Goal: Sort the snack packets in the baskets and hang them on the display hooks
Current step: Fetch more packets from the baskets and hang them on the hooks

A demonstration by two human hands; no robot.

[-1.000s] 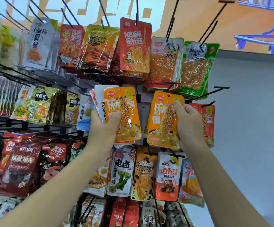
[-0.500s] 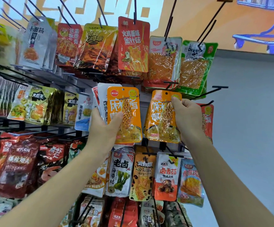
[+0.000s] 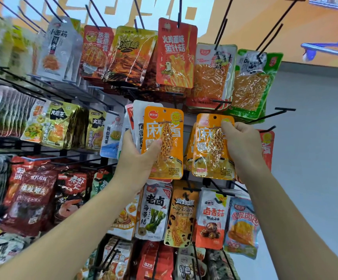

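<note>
Rack, L to R.

- Left hooks: gold pkt [image 3: 58, 126] marked 大魔王. The dark-red pkt [image 3: 73, 190] lower down is marked 素虾仁.
- Left hand [image 3: 137, 158]: fingers curled round a fanned stack, thumb across the front orange pkt [image 3: 165, 142] (large chars 麻酱). White pkts [image 3: 138, 118] sit behind it.
- Top row, centre: red pkt [image 3: 176, 53] reads 火鸡面味 金针菇.
- Right hand [image 3: 243, 146]: grips the second orange pkt [image 3: 210, 154] at its upper right, same 麻酱 print. Hang hole is visible at top; cannot tell if it is on a hook.
- Below: white-orange pkt [image 3: 212, 215] reads 卤香菇.
- Far right: black hook [image 3: 273, 114] juts out.
</note>
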